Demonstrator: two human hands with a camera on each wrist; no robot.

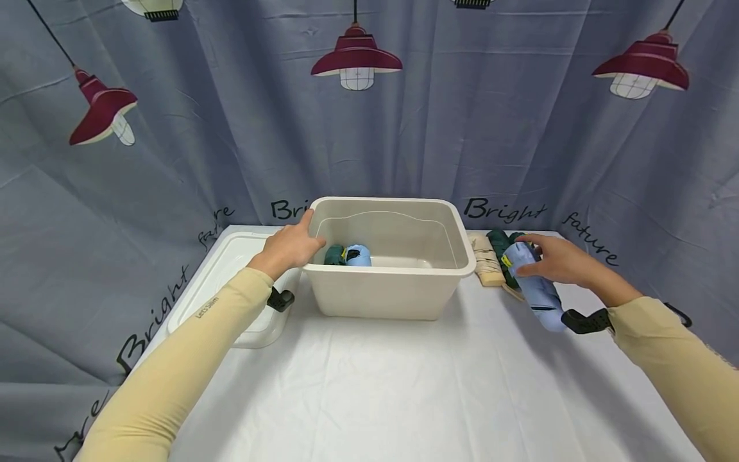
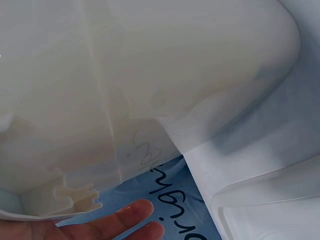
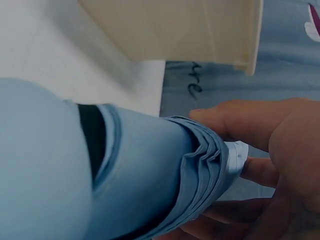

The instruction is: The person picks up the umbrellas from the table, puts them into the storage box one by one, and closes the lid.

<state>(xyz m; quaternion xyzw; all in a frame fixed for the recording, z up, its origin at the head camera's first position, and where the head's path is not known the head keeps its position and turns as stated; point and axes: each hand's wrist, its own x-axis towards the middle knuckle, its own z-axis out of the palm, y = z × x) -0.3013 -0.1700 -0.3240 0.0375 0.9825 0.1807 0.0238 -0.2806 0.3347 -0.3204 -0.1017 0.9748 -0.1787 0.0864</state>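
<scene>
White table [image 1: 375, 385] | lid [image 1: 231, 256] beside bin [image 1: 381, 294] | blue umbrella [image 1: 541, 294] partly hides green bundle [image 1: 499, 245]

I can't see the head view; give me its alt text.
A person's right hand holds what looks like a folded blue umbrella right of a cream bin; the left hand touches the bin's rim. Inside lie a green bundle and a blue one; a white lid lies at left.

Head: bin's front wall [image 1: 378, 295] partly hides green roll [image 1: 333, 255] and small blue roll [image 1: 358, 257]; curtain print [image 1: 472, 4] cut off, 1 o'clock. Left wrist: left hand [image 2: 100, 225] cut off, 7 o'clock. Right wrist: held roll [image 3: 140, 165] cut off, 9 o'clock.
</scene>
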